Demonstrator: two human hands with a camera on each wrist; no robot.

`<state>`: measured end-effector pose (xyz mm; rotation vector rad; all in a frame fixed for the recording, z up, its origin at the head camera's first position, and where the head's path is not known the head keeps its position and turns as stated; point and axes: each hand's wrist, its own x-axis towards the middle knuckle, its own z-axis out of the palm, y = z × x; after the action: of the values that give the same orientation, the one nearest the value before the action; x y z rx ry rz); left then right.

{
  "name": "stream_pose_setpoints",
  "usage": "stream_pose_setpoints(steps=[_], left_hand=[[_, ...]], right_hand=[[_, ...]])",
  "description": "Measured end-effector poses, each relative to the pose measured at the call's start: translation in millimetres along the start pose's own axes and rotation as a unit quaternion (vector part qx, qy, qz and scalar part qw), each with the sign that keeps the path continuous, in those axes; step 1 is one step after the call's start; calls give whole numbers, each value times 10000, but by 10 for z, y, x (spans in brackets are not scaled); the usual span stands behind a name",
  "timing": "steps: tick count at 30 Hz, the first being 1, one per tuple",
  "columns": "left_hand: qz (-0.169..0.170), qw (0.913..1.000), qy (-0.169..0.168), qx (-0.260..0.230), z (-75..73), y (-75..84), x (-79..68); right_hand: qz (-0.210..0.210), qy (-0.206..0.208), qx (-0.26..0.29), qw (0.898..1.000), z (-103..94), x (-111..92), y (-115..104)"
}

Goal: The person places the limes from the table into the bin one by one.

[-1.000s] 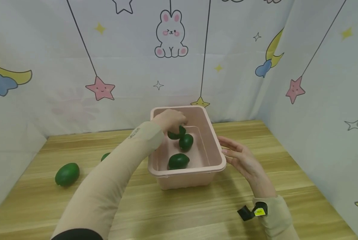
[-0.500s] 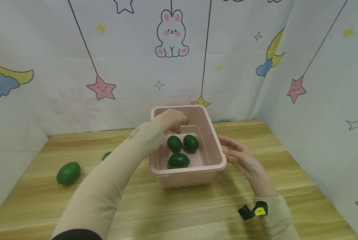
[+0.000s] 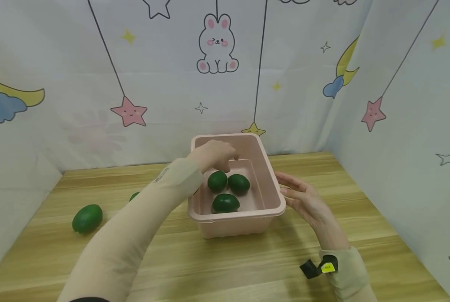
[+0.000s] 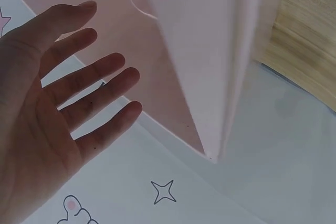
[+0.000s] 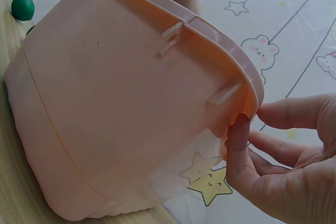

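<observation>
Inside the pink plastic bin (image 3: 235,217) lie three smooth, dark green oval fruits: a left one (image 3: 217,182), a right one (image 3: 239,184) and a front one (image 3: 226,203). My left hand (image 3: 216,155) is over the bin's far left part, behind the fruits. Its fingers are spread and hold nothing in the left wrist view, with the bin's pink wall beside them. My right hand (image 3: 309,205) is at the bin's right side. In the right wrist view, its fingertips (image 5: 239,124) touch the rim from outside.
On the wooden table (image 3: 225,268), left of the bin, lies another green fruit (image 3: 87,219). One more (image 3: 134,196) shows partly behind my left sleeve. A printed curtain (image 3: 164,84) hangs behind the bin and along the right side.
A third green fruit has left my left hand and lies in the bin with the others, which shifted slightly. My left hand stays over the bin; my right hand has hardly moved.
</observation>
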<state>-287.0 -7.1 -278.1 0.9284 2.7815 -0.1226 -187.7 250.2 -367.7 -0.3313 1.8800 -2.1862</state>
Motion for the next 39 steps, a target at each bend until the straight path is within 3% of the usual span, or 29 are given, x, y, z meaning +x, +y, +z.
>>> stream_pose_setpoints(steps=[11, 23, 39], left_hand=[[116, 9999, 54, -44, 47, 5, -171], [352, 9943, 695, -730, 33, -208, -428], [483, 9813, 1705, -757, 153, -380, -700]], right_hand=[[-52, 22, 64, 10000, 13, 9, 13], [-61, -11, 110, 9999, -5, 16, 24], [-88, -26, 93, 9999, 5, 13, 15]])
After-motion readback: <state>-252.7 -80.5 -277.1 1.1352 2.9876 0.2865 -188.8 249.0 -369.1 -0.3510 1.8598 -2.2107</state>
